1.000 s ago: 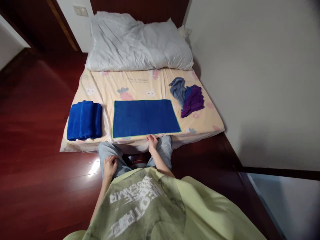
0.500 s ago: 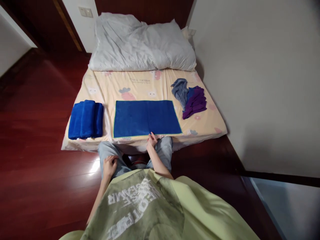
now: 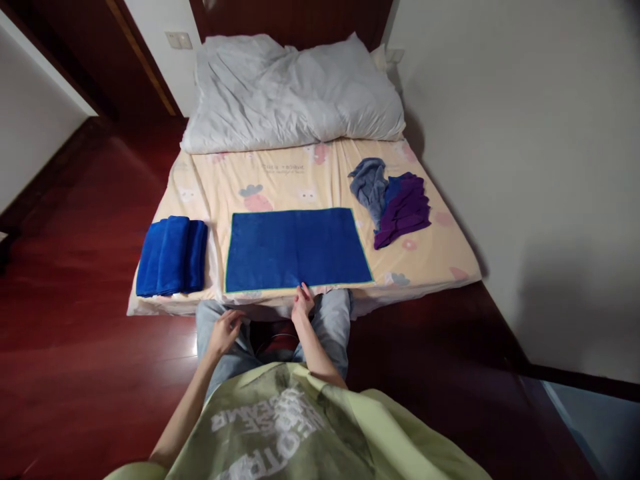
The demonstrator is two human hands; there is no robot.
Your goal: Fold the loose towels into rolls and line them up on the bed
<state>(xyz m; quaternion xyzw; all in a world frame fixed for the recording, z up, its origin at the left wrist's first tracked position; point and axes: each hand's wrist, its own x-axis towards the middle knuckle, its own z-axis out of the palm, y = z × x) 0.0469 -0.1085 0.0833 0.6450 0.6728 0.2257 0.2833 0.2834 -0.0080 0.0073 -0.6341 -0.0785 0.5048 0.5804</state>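
Note:
A blue towel [image 3: 295, 247] with a thin green border lies spread flat on the bed near its front edge. My right hand [image 3: 303, 304] is at the middle of the towel's near edge, its fingertips pinching the edge, where the cloth puckers slightly. Over my left thigh, my left hand [image 3: 226, 332] is loosely bent with fingers apart and holds nothing. To the left, folded blue towels [image 3: 173, 257] rest in a stack by the bed's front corner.
On the right of the bed [image 3: 280, 177] lie a crumpled grey-blue cloth [image 3: 370, 183] and a purple cloth [image 3: 404, 210], with some blue cloth between them. A bunched pale quilt [image 3: 295, 97] covers the far end. A white wall [image 3: 515, 153] stands close on the right.
My left hand has lifted a little from the thigh and shifted inward to the right. My right hand stays at the towel's near edge. The view has tilted slightly upward.

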